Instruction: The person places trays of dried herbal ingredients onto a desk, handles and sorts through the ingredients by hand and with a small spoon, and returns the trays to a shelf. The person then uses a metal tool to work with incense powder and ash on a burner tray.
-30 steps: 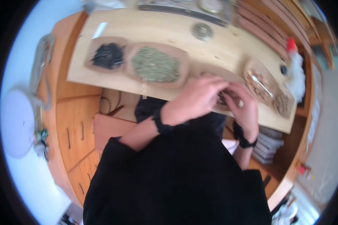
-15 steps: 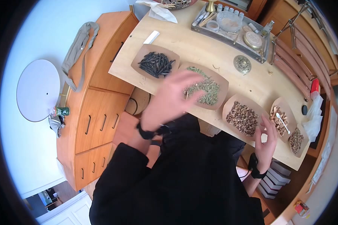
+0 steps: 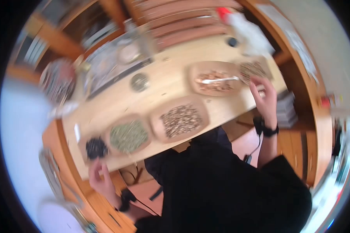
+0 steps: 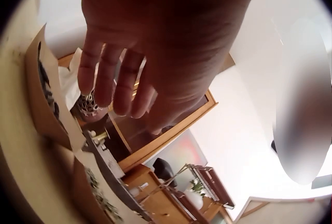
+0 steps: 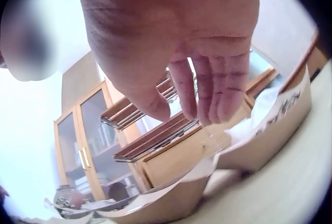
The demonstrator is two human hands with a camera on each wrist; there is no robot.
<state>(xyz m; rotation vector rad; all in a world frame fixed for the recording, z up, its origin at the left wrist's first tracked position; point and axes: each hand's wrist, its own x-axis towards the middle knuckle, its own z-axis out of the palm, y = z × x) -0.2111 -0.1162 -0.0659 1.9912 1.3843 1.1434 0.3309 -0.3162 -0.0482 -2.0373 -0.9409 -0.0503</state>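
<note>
In the head view my left hand [image 3: 101,180] is at the table's front edge, just below the paper tray of black dried strips [image 3: 96,147]. My right hand [image 3: 266,99] is raised at the far right, its fingertips by the tray of brown dried bits [image 3: 252,71]. Nothing shows between the fingers of either hand; the left wrist view shows the left fingers [image 4: 124,86] loosely bent, and the right wrist view the right fingers [image 5: 210,91] hanging relaxed. Between the hands stand trays of green dried herb [image 3: 129,136], brown speckled pieces [image 3: 182,120] and reddish-brown chips [image 3: 210,87] with a white spoon [image 3: 220,80] across them.
Farther back lie a round metal lid [image 3: 139,82] and a long tray of small vessels [image 3: 116,64]. Brown slatted racks [image 3: 186,25] stand behind, with a white plastic bag [image 3: 252,37] at the back right. A white strip [image 3: 77,133] lies at the left edge.
My hands were together over the speckled pieces, then parted. The left has gone to the black strips, the right to the far right tray. The head view has swung and is blurred.
</note>
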